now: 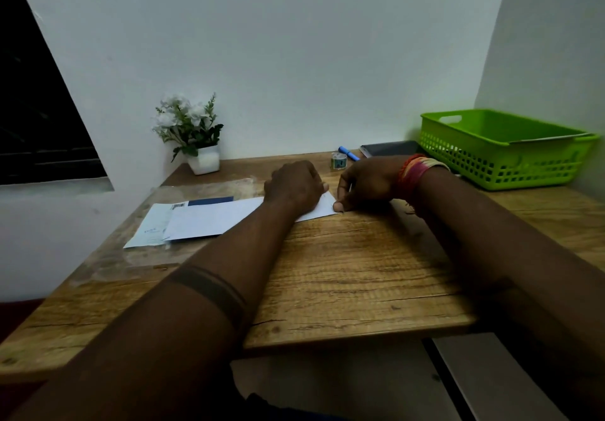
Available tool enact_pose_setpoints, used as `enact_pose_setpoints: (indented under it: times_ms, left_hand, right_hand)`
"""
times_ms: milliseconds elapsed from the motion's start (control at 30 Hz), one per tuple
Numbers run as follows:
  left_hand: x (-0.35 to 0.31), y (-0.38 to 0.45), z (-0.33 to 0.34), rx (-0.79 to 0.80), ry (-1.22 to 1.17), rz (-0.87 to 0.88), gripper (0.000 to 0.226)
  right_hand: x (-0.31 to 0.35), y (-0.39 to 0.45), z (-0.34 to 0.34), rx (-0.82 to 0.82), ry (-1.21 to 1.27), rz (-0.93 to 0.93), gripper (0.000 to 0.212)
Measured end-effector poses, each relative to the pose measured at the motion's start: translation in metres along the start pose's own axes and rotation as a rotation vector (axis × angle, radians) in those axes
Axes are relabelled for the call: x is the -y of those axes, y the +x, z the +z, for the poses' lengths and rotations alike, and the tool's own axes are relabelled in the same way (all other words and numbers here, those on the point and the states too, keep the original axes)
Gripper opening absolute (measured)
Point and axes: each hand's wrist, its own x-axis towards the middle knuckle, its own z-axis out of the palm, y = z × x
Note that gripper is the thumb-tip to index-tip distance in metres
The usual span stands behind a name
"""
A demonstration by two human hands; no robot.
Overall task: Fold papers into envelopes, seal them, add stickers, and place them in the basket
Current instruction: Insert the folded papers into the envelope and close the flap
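Here both hands work at the right end of a white paper (229,216) lying flat on the wooden counter (343,273). The left hand (294,186) rests knuckles-up on the sheet, fingers curled under; whether they pinch the paper I cannot tell. The right hand (366,181) presses its thumb tip down at the paper's near right corner, the other fingers curled above. Under the sheet's left end lies a printed envelope packet (149,227). The green basket (497,149) sits at the counter's far right, well apart. Between it and the hands lie a tape roll (338,161), a blue pen (348,153) and a dark notebook (389,148). A potted flower (193,132) stands far left.
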Motion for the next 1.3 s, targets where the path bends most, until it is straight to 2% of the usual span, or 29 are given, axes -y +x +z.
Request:
enact_pose_setpoints:
  times_ms: [100,267,400,500,667,767,833,900,967,1033,1133,1233,1300]
  left_hand:
    - [0.002,-0.002,0.001,-0.053,0.007,0.015,0.013]
    - [0.000,-0.004,0.002,-0.070,0.154,0.070,0.024]
    - [0.000,-0.010,-0.002,-0.136,0.130,0.111,0.018]
    - [-0.006,-0.020,-0.010,-0.262,0.028,0.146,0.017]
    - [-0.018,-0.039,-0.022,-0.398,-0.065,0.203,0.012]
    - [-0.025,-0.056,-0.027,-0.405,-0.188,0.194,0.012]
    - [-0.033,-0.071,-0.032,-0.380,-0.300,0.172,0.013]
    - [-0.043,-0.087,-0.038,-0.359,-0.416,0.144,0.031]
    - [-0.063,-0.106,-0.057,-0.274,-0.567,0.054,0.048]
    - [-0.083,-0.115,-0.078,-0.202,-0.672,-0.028,0.055]
    - [-0.108,-0.118,-0.117,-0.221,-0.812,-0.071,0.049]
    - [-0.128,-0.119,-0.158,-0.227,-0.914,-0.056,0.035]
    - [-0.135,-0.118,-0.179,-0.239,-1.024,-0.083,0.030]
  right_hand:
    - [-0.002,0.000,0.000,-0.007,0.066,-0.001,0.030]
    - [-0.001,-0.003,0.001,-0.041,0.078,0.010,0.034]
    - [-0.001,-0.010,0.006,-0.076,0.094,0.022,0.035]
    - [0.004,-0.017,0.019,-0.223,0.195,0.010,0.030]
    - [0.006,-0.032,0.034,-0.395,0.550,-0.025,0.022]
    - [0.004,-0.042,0.039,-0.588,0.754,-0.041,0.013]
    - [0.009,-0.052,0.041,-0.743,0.784,-0.088,0.018]
    - [0.017,-0.063,0.043,-0.879,0.761,-0.164,0.020]
    - [0.031,-0.083,0.046,-0.975,0.720,-0.218,0.018]
    - [0.044,-0.099,0.047,-1.046,0.646,-0.261,0.017]
    - [0.058,-0.124,0.037,-1.141,0.531,-0.389,0.031]
    - [0.061,-0.145,0.021,-1.221,0.319,-0.499,0.061]
    - [0.058,-0.154,0.016,-1.282,0.183,-0.479,0.078]
